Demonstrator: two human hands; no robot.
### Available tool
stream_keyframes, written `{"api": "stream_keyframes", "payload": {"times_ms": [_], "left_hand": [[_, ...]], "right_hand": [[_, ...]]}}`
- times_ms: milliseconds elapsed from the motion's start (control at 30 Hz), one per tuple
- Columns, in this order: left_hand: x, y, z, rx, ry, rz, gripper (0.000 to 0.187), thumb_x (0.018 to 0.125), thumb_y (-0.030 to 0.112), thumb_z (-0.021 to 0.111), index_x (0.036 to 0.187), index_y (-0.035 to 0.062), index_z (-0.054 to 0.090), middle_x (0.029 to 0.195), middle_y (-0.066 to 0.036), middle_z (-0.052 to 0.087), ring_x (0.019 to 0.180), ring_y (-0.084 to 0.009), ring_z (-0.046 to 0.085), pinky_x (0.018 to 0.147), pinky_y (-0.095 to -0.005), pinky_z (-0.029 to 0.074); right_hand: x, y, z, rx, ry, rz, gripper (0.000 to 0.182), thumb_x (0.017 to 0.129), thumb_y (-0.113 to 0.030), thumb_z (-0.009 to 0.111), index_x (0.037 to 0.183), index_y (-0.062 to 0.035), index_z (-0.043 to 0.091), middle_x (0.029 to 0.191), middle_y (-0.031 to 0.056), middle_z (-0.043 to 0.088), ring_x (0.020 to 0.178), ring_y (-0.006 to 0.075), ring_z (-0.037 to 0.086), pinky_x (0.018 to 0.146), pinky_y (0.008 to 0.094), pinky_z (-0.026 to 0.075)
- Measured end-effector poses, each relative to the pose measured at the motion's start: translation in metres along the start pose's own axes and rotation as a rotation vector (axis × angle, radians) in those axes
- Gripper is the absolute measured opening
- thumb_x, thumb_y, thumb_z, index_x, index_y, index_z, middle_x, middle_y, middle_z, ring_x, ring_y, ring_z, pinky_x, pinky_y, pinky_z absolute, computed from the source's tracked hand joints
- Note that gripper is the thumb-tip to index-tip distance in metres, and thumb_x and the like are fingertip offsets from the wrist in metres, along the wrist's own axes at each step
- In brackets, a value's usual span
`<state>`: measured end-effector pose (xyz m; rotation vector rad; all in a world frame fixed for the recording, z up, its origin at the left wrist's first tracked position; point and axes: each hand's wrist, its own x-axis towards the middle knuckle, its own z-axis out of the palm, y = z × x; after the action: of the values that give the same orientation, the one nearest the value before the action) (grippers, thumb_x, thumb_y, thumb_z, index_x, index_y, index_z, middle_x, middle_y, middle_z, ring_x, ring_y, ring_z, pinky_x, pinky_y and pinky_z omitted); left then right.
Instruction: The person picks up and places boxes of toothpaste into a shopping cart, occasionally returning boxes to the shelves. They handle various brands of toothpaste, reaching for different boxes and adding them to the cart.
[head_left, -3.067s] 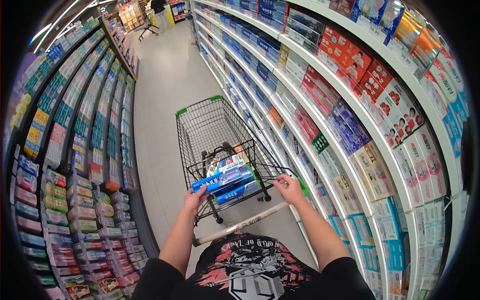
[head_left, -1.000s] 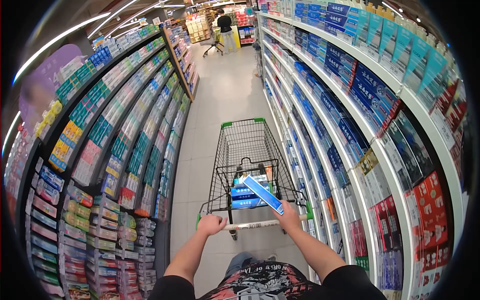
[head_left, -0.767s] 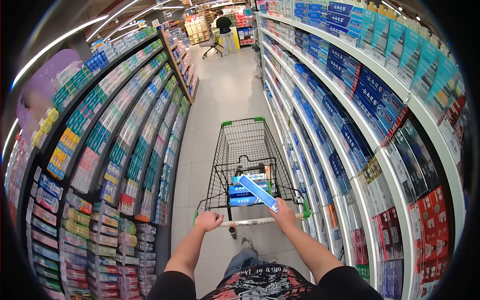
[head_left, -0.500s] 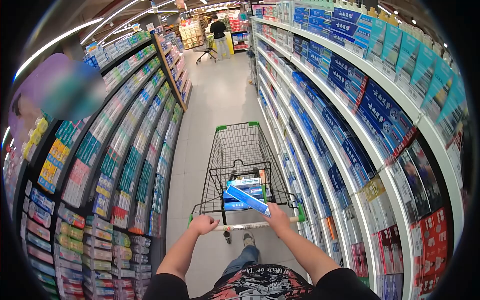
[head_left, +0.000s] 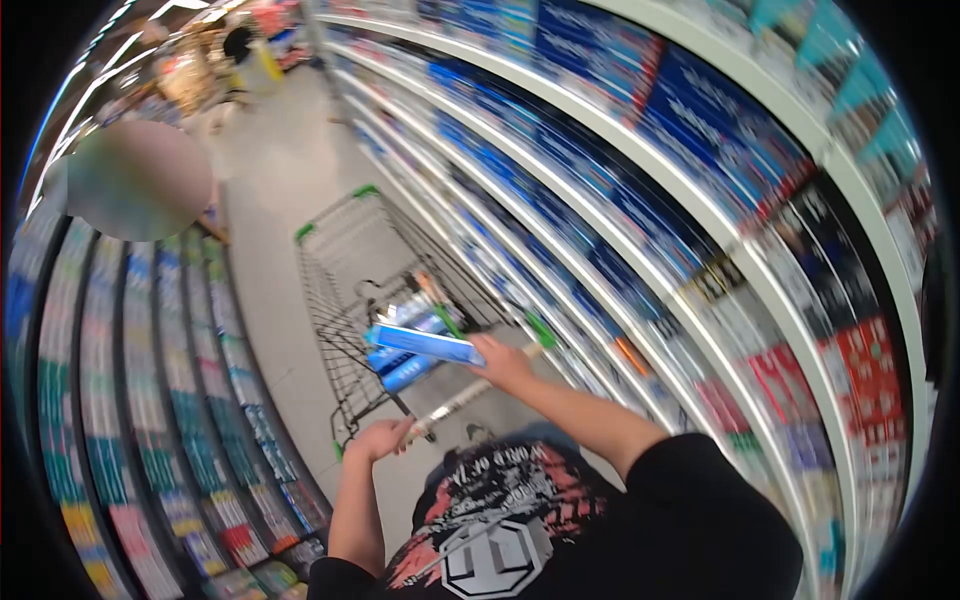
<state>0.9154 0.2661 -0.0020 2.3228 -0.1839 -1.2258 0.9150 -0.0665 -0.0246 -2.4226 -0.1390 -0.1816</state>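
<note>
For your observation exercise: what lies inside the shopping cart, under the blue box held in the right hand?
Blue boxes lie stacked in the shopping cart. The held blue box in the right hand covers part of them; blur hides their labels.

Box [head_left: 425,344] in my right hand [head_left: 503,362]: bright blue with a paler band, print blurred. Boxes [head_left: 405,368] in the cart, 9 o'clock of that hand: same blue, some white. Cart [head_left: 340,290]: dark wire, green corner caps, pale handle bar. My shirt [head_left: 520,520]: black, white and red graphic. Shelves [head_left: 640,150] at 1 o'clock: white edges, mostly dark blue packs, teal at top, red lower down. Floor [head_left: 270,200]: light grey.
</note>
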Motion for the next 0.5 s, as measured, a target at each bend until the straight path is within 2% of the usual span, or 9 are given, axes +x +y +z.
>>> {"api": "stream_keyframes", "payload": {"times_ms": [67, 133, 167, 233, 267, 300, 333, 400, 500], "left_hand": [[0.028, 0.019, 0.004, -0.040, -0.054, 0.116, 0.072, 0.106, 0.061, 0.043, 0.093, -0.0032, 0.074, 0.080, -0.015, 0.076, 0.077, -0.0242, 0.075, 0.076, -0.0392, 0.057], [0.035, 0.060, 0.003, 0.074, 0.045, 0.280, 0.061, 0.107, 0.055, 0.049, 0.094, -0.0005, 0.070, 0.076, -0.010, 0.072, 0.070, -0.0214, 0.070, 0.071, -0.0373, 0.054], [0.045, 0.065, 0.003, 0.119, 0.025, 0.276, 0.060, 0.106, 0.055, 0.051, 0.092, -0.0005, 0.067, 0.074, -0.010, 0.071, 0.071, -0.0222, 0.070, 0.069, -0.0382, 0.053], [0.052, 0.068, 0.001, 0.056, 0.005, 0.239, 0.060, 0.105, 0.056, 0.052, 0.092, -0.0001, 0.067, 0.073, -0.012, 0.071, 0.072, -0.0260, 0.070, 0.069, -0.0404, 0.053], [0.053, 0.069, -0.001, -0.025, 0.007, 0.191, 0.060, 0.104, 0.057, 0.053, 0.092, 0.0003, 0.068, 0.072, -0.014, 0.070, 0.072, -0.0298, 0.070, 0.070, -0.0427, 0.053], [0.051, 0.071, -0.004, -0.020, -0.006, 0.198, 0.060, 0.104, 0.057, 0.053, 0.092, 0.0003, 0.068, 0.072, -0.014, 0.070, 0.072, -0.0298, 0.070, 0.070, -0.0427, 0.053], [0.048, 0.074, -0.007, 0.086, 0.071, 0.235, 0.061, 0.103, 0.059, 0.053, 0.091, 0.0008, 0.067, 0.073, -0.016, 0.070, 0.074, -0.0343, 0.070, 0.071, -0.0455, 0.053], [0.049, 0.073, -0.010, 0.185, 0.143, 0.277, 0.061, 0.102, 0.060, 0.053, 0.091, 0.0012, 0.067, 0.073, -0.019, 0.069, 0.075, -0.0389, 0.069, 0.071, -0.0483, 0.053], [0.055, 0.070, -0.013, 0.271, 0.199, 0.294, 0.063, 0.101, 0.061, 0.055, 0.088, 0.0016, 0.067, 0.080, -0.022, 0.073, 0.079, -0.0425, 0.072, 0.076, -0.0513, 0.056]], "right_hand": [[0.007, -0.002, 0.003, 0.023, 0.041, 0.035, 0.049, 0.090, -0.046, 0.074, 0.129, -0.0185, 0.059, 0.120, 0.0066, 0.067, 0.099, 0.0392, 0.070, 0.081, 0.0508, 0.058], [0.019, -0.001, 0.003, 0.141, 0.077, 0.036, 0.047, 0.090, -0.044, 0.077, 0.126, -0.0186, 0.061, 0.117, 0.0080, 0.068, 0.098, 0.0384, 0.070, 0.080, 0.0476, 0.058], [0.018, 0.001, 0.000, 0.137, 0.091, 0.065, 0.047, 0.090, -0.044, 0.077, 0.126, -0.0186, 0.061, 0.117, 0.0080, 0.068, 0.098, 0.0384, 0.070, 0.080, 0.0476, 0.058], [0.022, -0.002, -0.018, 0.305, 0.195, 0.120, 0.046, 0.089, -0.040, 0.082, 0.123, -0.0157, 0.063, 0.111, 0.0083, 0.072, 0.094, 0.0291, 0.073, 0.080, 0.0414, 0.057], [0.025, -0.002, -0.033, 0.296, 0.204, 0.135, 0.046, 0.089, -0.040, 0.082, 0.123, -0.0157, 0.063, 0.111, 0.0083, 0.072, 0.094, 0.0291, 0.073, 0.080, 0.0414, 0.057], [0.024, 0.000, -0.055, 0.417, 0.265, 0.183, 0.045, 0.088, -0.039, 0.084, 0.120, -0.0140, 0.065, 0.106, 0.0074, 0.073, 0.091, 0.0233, 0.071, 0.080, 0.0391, 0.056], [0.024, 0.006, -0.078, 0.539, 0.325, 0.229, 0.044, 0.087, -0.037, 0.086, 0.118, -0.0122, 0.066, 0.102, 0.0065, 0.074, 0.089, 0.0175, 0.070, 0.080, 0.0367, 0.055], [0.024, 0.032, -0.131, 0.468, 0.370, 0.335, 0.043, 0.086, -0.035, 0.088, 0.114, -0.0095, 0.067, 0.094, 0.0041, 0.075, 0.085, 0.0110, 0.065, 0.077, 0.0321, 0.054], [0.017, 0.041, -0.217, 0.287, 0.510, 0.419, 0.044, 0.086, -0.037, 0.087, 0.115, -0.0094, 0.068, 0.088, 0.0041, 0.076, 0.074, 0.0101, 0.068, 0.066, 0.0277, 0.053]]}}
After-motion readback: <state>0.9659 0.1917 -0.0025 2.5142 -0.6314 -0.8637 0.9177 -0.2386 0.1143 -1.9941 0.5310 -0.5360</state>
